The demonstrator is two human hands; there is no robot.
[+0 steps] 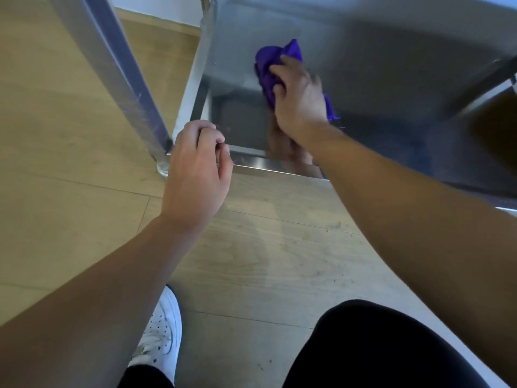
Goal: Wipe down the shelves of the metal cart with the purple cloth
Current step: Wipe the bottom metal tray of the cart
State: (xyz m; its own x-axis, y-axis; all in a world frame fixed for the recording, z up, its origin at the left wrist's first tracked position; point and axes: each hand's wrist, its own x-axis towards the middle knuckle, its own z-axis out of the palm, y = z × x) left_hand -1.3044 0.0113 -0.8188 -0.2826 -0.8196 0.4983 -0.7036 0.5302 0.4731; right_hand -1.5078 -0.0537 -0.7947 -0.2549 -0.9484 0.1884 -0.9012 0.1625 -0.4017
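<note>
The metal cart's low shelf (377,79) fills the upper right, a shiny steel tray with a raised rim. My right hand (300,99) presses a bunched purple cloth (270,63) onto the shelf near its left side, fingers closed over the fabric. A bit of cloth (331,110) pokes out by my wrist. My left hand (195,169) rests at the shelf's near left corner, fingers curled over the rim (260,163). The shelf mirrors my right arm.
A slanted metal cart leg (120,79) rises at upper left, ending on the wooden floor (70,177). My white shoe (159,331) and a dark-clothed knee (377,345) are below. Another bar (486,82) crosses the upper right.
</note>
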